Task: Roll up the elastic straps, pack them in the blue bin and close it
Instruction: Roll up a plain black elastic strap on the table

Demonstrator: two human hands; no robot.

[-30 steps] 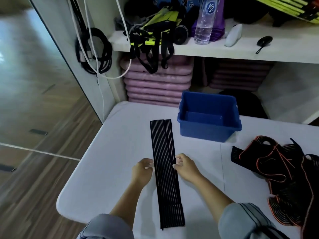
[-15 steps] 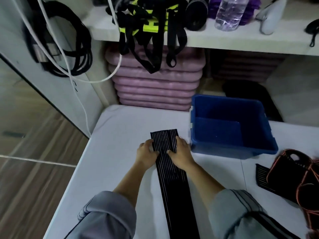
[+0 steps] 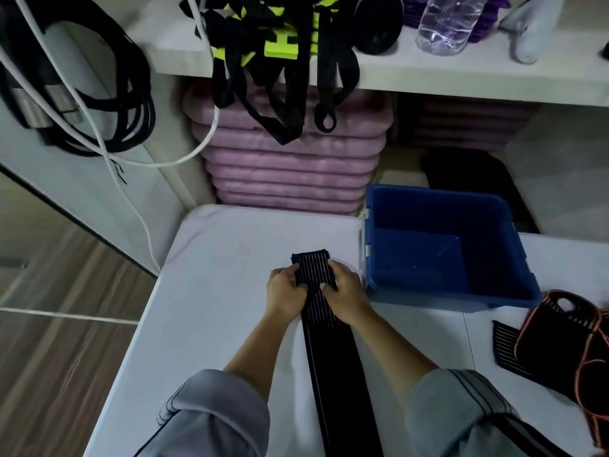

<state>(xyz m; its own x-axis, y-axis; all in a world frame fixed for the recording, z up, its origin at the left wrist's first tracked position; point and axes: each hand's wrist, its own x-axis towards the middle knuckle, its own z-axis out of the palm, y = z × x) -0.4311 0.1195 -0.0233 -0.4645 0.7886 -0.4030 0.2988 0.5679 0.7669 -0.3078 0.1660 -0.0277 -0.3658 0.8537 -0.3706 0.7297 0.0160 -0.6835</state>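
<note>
White tabletop (image 3: 224, 291), rounded far-L corner, stands against a white shelf (image 3: 428, 74) unit; wood floor (image 3: 49, 324) to the L. On the shelf: clear water bottle (image 3: 451, 24) and a black/yellow harness (image 3: 280, 51) w/ loops hanging over the edge. Under the shelf: stack of pink cushions (image 3: 290, 166). Black cables (image 3: 108, 103) hang on the side panel at far L. Blue bin (image 3: 421, 268) sits at the tabletop's far edge, R of centre, open at top. Black elastic strap (image 3: 333, 357) lies flat lengthwise down the tabletop centre, far end just beside the bin's L wall, near end out of frame. Orange-trimmed straps (image 3: 560, 341) are heaped at the R edge. Left hand (image 3: 285, 293) and right hand (image 3: 342, 291) are both palm-down at the strap's far end, one per side edge, fingers curled onto the strap and gripping it. Forearms run in from the near edge; grey sleeves pushed up.
</note>
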